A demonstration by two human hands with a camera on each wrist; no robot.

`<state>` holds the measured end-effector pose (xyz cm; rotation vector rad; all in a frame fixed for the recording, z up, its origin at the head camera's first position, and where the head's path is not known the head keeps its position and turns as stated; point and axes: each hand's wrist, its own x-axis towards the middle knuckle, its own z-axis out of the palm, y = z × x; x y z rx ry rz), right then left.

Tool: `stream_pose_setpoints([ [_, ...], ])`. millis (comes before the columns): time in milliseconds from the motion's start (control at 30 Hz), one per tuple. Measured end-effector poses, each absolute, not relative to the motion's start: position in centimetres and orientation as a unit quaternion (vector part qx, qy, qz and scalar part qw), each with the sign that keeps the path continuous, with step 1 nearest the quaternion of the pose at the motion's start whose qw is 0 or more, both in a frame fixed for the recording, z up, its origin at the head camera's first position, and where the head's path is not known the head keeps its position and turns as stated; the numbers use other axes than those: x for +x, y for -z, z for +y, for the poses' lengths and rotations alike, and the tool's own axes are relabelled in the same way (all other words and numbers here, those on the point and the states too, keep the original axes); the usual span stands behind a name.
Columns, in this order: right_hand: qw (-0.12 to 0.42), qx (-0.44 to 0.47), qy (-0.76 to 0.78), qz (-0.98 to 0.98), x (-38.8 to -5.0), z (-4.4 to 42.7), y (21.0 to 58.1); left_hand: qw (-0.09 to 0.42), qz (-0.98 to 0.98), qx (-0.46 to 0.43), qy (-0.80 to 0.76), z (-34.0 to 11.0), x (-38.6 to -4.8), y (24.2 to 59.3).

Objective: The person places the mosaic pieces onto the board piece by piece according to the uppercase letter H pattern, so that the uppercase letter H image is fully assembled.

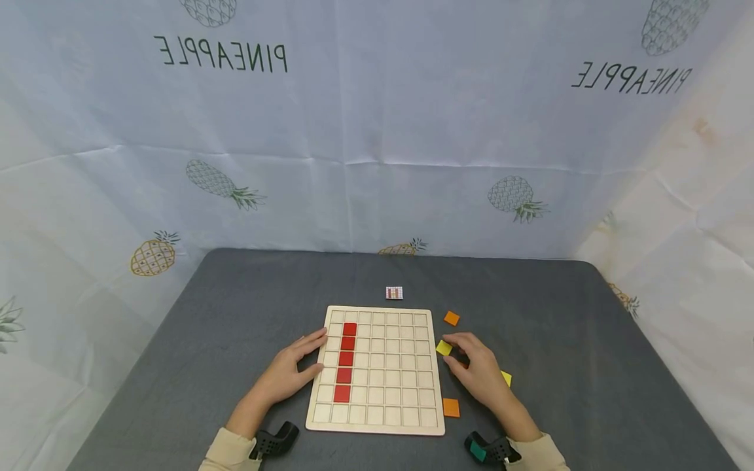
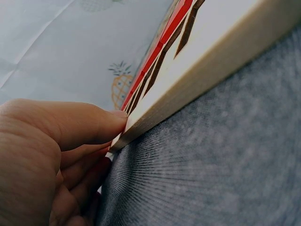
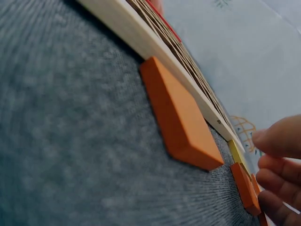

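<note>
A pale wooden grid board point(image 1: 391, 377) lies on the dark table, with a column of several red square tiles point(image 1: 345, 358) set in its left part. My left hand point(image 1: 281, 375) rests against the board's left edge, its thumb and fingertips touching the rim. Beside the right edge, my right hand point(image 1: 480, 369) hovers with thumb and forefinger apart, close to a yellow tile point(image 1: 444, 348). Under that hand an orange tile point(image 1: 464, 364) is partly hidden. In the right wrist view, the fingers stand over orange tiles point(image 3: 245, 189) without a visible grip.
One orange tile point(image 1: 451, 318) lies off the board's upper right, another orange tile point(image 1: 451, 407) by its lower right edge. A yellow tile point(image 1: 506, 378) shows partly behind the right wrist. A small patterned card point(image 1: 394, 293) sits beyond the board. Pineapple-print cloth point(image 1: 377, 131) hangs behind the table.
</note>
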<state>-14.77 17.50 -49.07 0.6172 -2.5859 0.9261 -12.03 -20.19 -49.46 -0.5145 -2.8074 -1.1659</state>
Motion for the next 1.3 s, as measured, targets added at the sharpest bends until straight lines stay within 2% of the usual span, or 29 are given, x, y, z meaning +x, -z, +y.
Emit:
stream_pose_setpoints([
  [867,0.152,0.149,-0.277,-0.937,-14.9,16.9,49.9,0.03,-0.91,-0.167,0.378,-20.4,-12.1,49.4],
  [1300,0.199,0.175,-0.292,-0.919,-14.8,17.0,50.2,0.032,-0.908,-0.172,0.381,-20.4,-12.0,49.4],
])
